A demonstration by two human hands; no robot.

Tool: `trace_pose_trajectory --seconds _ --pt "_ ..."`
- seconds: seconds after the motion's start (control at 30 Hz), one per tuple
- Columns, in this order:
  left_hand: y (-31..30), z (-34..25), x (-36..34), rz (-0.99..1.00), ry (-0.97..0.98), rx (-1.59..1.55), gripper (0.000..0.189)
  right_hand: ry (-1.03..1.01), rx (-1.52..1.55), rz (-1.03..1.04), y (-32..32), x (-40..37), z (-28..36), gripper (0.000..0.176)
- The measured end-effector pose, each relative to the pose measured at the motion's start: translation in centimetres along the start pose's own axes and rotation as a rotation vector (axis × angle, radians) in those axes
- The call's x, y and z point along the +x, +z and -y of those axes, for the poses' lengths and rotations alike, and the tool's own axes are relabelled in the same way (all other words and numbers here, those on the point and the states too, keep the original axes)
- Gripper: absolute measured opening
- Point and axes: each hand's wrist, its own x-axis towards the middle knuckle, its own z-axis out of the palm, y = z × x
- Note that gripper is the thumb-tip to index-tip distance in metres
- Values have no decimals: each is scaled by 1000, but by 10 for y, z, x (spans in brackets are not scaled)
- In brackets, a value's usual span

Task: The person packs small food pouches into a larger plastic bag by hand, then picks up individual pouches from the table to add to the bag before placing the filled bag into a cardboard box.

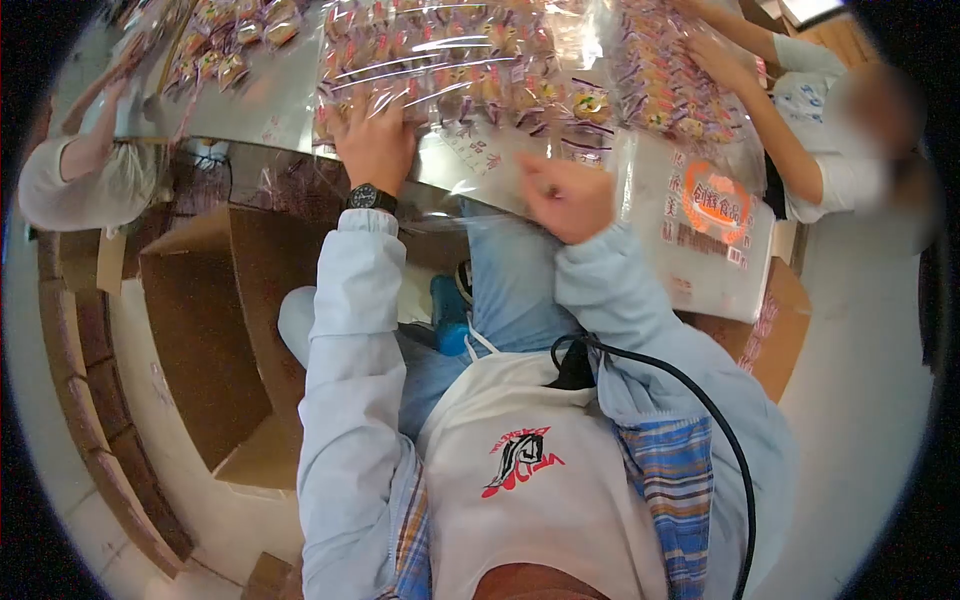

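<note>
Rows of small wrapped snacks under clear plastic film (440, 60) cover the metal table (285, 131) in front of me. My left hand (375, 145), with a black watch at the wrist, lies on the film at its near left edge, fingers spread. Near the table's front edge is my right hand (568, 195), fingers curled and blurred, so what it may hold cannot be made out. Just right of it lies a stack of clear printed bags (690, 225) with an orange and red label. A few wrapped snacks (590, 100) show above my right hand.
At the right, a co-worker's arms (785, 125) reach over more wrapped snacks (665, 80). Another person (95, 180) works at the far left. An open cardboard box (215, 330) stands below left; another box (785, 330) is below right. Loose snacks (235, 40) lie at the upper left.
</note>
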Motion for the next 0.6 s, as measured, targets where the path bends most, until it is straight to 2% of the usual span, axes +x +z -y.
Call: trace_pose_trajectory --seconds 0.07,0.17,0.27,0.3,0.4,0.5,0.6 --pt "-1 0 -1 -16 -17 9 51 211 -117 -166 -25 18 -8 40" --pt "1 -6 2 -21 -6 27 55 227 -576 -158 -46 50 -56 42" --pt "1 -5 2 -24 -16 9 56 699 -591 206 -37 68 -66 48" --pt "2 -4 1 -36 -8 -6 57 714 -586 254 -31 66 -77 49" --pt "0 -4 1 7 -37 -15 58 551 -446 22 -27 61 -96 50" --pt "1 -3 -1 -7 -58 -72 57 351 -330 -324 -41 65 -81 49" --pt "5 -4 -4 -4 -61 -56 52 293 280 -430 -49 51 -68 49"
